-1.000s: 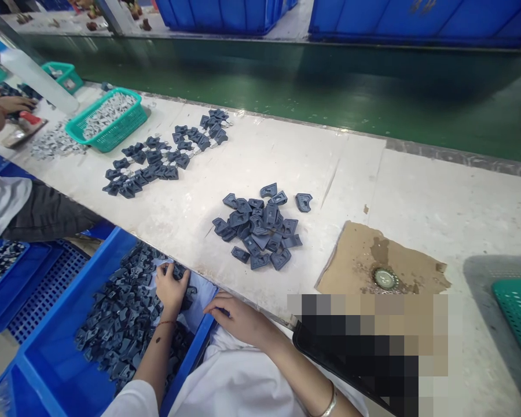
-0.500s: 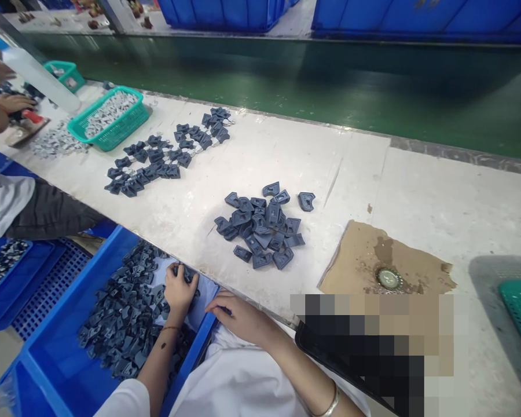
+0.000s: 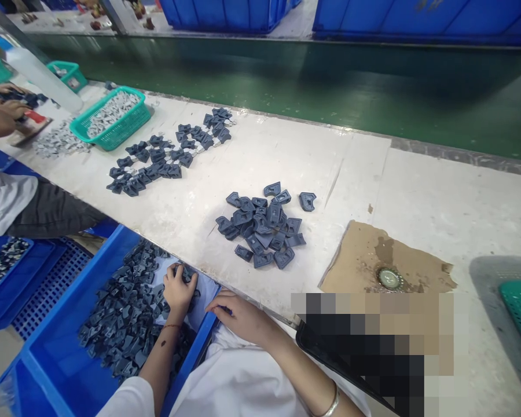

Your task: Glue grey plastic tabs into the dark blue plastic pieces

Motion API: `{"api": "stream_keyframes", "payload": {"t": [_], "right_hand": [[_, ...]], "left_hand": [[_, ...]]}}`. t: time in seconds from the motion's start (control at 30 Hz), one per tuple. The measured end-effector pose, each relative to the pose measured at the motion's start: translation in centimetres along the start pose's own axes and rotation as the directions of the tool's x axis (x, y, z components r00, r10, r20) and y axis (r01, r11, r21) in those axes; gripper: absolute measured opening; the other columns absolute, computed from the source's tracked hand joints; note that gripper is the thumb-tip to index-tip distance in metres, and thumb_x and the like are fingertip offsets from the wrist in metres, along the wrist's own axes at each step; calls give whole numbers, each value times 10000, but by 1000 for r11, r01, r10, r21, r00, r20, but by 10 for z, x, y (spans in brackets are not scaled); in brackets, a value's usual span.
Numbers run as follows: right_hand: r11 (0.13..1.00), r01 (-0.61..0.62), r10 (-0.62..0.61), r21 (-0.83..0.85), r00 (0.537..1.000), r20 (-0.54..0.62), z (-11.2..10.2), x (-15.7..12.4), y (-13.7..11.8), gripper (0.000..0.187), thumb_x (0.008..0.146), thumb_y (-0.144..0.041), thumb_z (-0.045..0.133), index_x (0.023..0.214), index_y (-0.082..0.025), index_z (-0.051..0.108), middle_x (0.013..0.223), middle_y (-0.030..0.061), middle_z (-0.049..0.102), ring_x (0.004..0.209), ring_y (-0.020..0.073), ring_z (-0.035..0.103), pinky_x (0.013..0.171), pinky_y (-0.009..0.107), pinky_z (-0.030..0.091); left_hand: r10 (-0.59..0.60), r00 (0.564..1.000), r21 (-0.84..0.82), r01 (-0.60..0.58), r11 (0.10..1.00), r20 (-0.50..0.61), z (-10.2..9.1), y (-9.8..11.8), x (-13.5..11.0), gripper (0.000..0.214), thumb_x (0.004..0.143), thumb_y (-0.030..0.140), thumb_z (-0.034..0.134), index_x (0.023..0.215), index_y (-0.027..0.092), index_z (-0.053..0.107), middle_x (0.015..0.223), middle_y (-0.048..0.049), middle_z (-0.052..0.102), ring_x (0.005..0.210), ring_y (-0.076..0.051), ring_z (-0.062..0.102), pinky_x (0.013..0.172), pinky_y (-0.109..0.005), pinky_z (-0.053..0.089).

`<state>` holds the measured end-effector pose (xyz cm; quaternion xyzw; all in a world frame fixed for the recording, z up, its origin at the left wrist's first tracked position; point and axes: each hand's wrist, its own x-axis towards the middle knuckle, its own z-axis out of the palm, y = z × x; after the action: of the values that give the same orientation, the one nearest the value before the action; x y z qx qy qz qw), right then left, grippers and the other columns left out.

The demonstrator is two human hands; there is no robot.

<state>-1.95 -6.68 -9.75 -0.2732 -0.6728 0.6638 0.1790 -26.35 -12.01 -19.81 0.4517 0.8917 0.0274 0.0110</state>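
My left hand (image 3: 179, 288) reaches into a blue bin (image 3: 56, 359) below the table's edge, its fingers curled over small dark grey plastic parts. Many similar loose parts (image 3: 121, 313) fill the bin, over a pale sheet. My right hand (image 3: 237, 313) lies with its fingertips at the bin's right rim, thumb apart, holding nothing that I can see. On the white tabletop, a heap of dark grey plastic parts (image 3: 263, 226) is nearest to both hands. Farther left lie more dark grey parts joined with white pieces (image 3: 156, 162).
A green basket (image 3: 125, 128) holds small white pieces, with more piled beside it. At far left, another person's hands (image 3: 13, 107) work over the table. Cardboard (image 3: 351, 255) bearing a round metal cap (image 3: 389, 278) lies right. A green belt (image 3: 286, 81) runs behind.
The other person's hands at the far left have moved lower and closer together. My own hands stay nearly in place; the view has shifted very slightly.
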Motion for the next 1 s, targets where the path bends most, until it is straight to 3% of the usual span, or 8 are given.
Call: {"api": "stream_keyframes", "payload": {"t": [0.23, 0.57, 0.87, 1.0], "right_hand": [[1000, 0, 0, 19, 1000, -3, 0, 0, -1, 271, 981, -97, 563, 1028, -234, 792, 1061, 42, 749, 1054, 186, 686, 1019, 315, 488], [1000, -7, 7, 19, 1000, -4, 1, 0, 0, 276, 993, -124, 554, 1022, -248, 798, 1050, 39, 742, 1050, 187, 684, 1024, 318, 484], [1000, 0, 0, 22, 1000, -11, 1, -1, 1, 274, 991, -121, 556, 1021, -252, 795, 1056, 38, 745, 1060, 190, 686, 1026, 321, 487], [1000, -1, 1, 19, 1000, -11, 2, -1, 4, 272, 990, -122, 553, 1033, -248, 789, 1068, 38, 747, 1076, 195, 687, 1030, 327, 485]], "left_hand": [[28, 1000, -26, -28, 999, 5, -2, -3, 0, 351, 980, 372, 665, 1259, 161, 630, 1312, -113, 628, 1130, -261, 646, 928, -462, 580], [54, 998, -68, -55, 996, -21, 11, 2, -15, 394, 980, 367, 663, 1315, 168, 602, 1375, -125, 593, 1179, -281, 628, 959, -489, 569], [132, 991, -204, -132, 970, -11, 16, -6, -17, 335, 952, 384, 687, 1201, 163, 647, 1360, -117, 593, 1218, -291, 586, 988, -494, 532], [110, 993, -305, -114, 946, -30, 15, -2, -19, 322, 960, 369, 686, 1205, 163, 656, 1355, -115, 609, 1227, -290, 595, 1010, -509, 530]]}}
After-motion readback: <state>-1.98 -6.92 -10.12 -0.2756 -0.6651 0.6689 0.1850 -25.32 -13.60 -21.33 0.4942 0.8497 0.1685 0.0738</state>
